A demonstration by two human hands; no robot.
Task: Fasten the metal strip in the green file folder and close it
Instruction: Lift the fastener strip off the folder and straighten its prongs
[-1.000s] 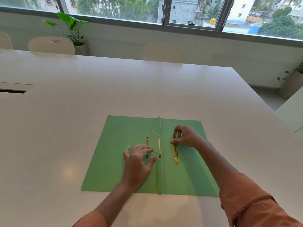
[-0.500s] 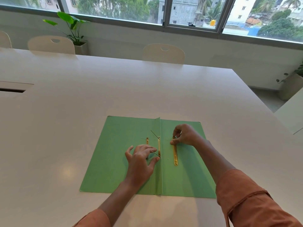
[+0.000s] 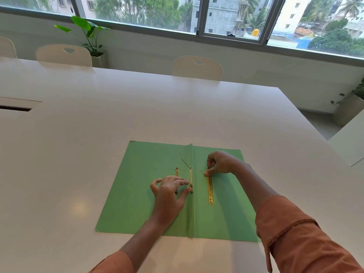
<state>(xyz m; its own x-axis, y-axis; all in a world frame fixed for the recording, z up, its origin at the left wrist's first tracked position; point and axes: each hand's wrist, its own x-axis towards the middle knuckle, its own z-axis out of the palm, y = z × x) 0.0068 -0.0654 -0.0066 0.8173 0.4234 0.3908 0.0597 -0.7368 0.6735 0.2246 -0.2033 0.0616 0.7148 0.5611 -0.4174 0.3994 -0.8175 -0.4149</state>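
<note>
A green file folder [image 3: 137, 194] lies open and flat on the white table. A gold metal strip [image 3: 210, 192] lies on its right half; my right hand [image 3: 219, 162] pinches the strip's far end. A second gold bar [image 3: 190, 177] sits at the fold with thin prongs sticking up. A short gold piece [image 3: 176, 171] lies just left of it. My left hand [image 3: 169, 194] rests on the left half, its thumb and fingertips touching the near end of the bar at the fold.
The white table [image 3: 98, 125] stretches far ahead and to the left, with a cable slot [image 3: 13, 109] at the left edge. Chairs [image 3: 197, 67] stand along the far side. Potted plants [image 3: 88, 36] sit under the window.
My left hand has slid right, from the short gold piece to the near end of the bar at the fold. My right hand stays on the strip's far end.
</note>
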